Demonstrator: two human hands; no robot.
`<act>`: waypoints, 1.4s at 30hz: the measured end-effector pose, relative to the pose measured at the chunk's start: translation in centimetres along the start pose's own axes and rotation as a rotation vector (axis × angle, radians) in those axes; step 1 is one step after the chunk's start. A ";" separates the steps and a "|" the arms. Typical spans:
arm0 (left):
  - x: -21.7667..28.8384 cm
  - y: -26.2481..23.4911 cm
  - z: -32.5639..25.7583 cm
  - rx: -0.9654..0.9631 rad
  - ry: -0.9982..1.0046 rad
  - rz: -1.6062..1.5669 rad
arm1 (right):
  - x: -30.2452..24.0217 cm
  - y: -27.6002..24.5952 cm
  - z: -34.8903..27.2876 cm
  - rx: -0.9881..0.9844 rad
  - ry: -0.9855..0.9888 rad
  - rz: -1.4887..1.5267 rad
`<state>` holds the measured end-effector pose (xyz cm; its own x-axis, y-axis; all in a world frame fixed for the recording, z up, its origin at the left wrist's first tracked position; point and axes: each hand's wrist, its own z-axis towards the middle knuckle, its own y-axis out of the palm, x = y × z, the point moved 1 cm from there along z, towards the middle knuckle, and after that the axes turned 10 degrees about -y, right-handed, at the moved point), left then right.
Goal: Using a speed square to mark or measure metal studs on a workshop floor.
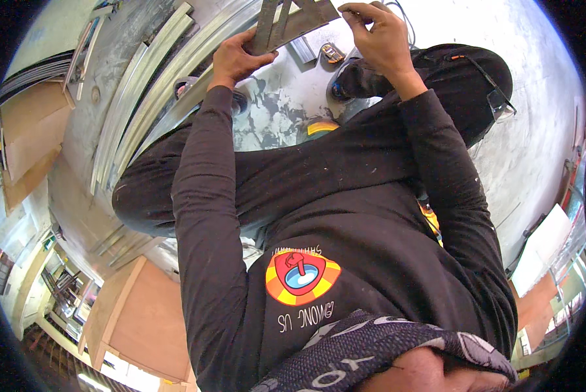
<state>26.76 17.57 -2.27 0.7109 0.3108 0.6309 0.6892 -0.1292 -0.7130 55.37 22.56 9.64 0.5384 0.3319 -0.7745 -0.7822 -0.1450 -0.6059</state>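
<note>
The floor spreads beneath both hands. Long metal profiles lie bundled left of the left hand, probably kept within reach. The dark metal piece is between the hands; its long lower edge slants from the left hand, farther from the body, toward the right, with narrower arms pointing away past the upper edge of view. The left hand clasps one end between thumb and fingers, seemingly to steady it. The right hand brings thumb and forefinger together at the other end; whether they pinch it, I cannot tell. A small yellow-and-black object lies between the hands, beyond the feet.
</note>
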 end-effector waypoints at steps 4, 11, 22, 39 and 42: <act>-0.8 0.4 0.2 0.051 0.015 0.045 | 0.0 0.5 -0.2 -0.050 -0.012 0.012; -1.6 1.0 0.7 0.055 0.064 0.022 | 3.8 3.3 -1.3 -0.066 -0.267 -0.317; -0.2 0.2 -0.5 0.046 0.056 0.000 | 3.6 4.5 -0.6 -0.059 -0.347 -0.343; 0.1 -0.1 -0.5 0.138 0.021 0.142 | 3.8 3.4 -1.0 -0.467 -0.227 -0.591; 0.3 -0.5 -0.5 0.085 0.010 0.086 | 4.6 2.0 -0.5 -0.327 -0.041 -0.483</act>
<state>26.73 17.28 -1.55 0.7683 0.2922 0.5695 0.6118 -0.0741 -0.7875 56.47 23.37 4.81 0.7922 0.4668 -0.3930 -0.3104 -0.2463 -0.9182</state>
